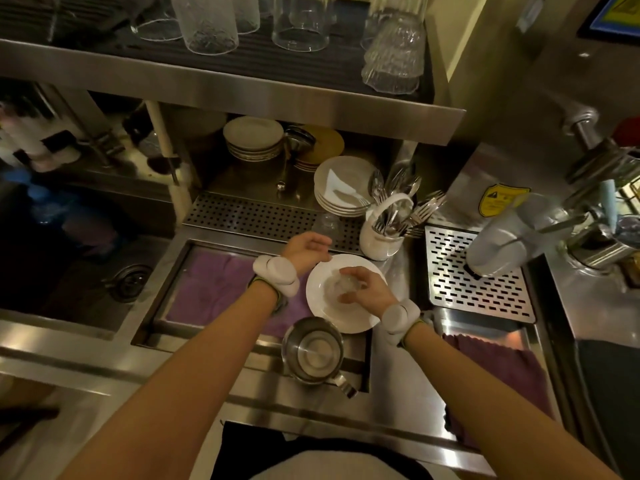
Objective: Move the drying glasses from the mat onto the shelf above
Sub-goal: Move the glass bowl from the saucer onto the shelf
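place: commercial bar/cafe kitchen
evidence: steel counter point(398, 403), perforated drain tray point(249, 216), stacked plates point(341, 199), cutlery holder point(379, 240), glass shelf point(242, 95)

Glass point(341, 287) on plate point(363, 320), pot point(313, 355) in front, cloth point(211, 282) left, cutlery cup point(379, 240) behind-right, more glasses point(211, 26) on shelf point(242, 88) above.

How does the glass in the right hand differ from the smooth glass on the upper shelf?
The glass gripped by the right hand sits low over the white plate; the smooth glass stands untouched, mouth down, on the shelf. The held one looks smaller and blurred; the shelf one taller. Both are clear.
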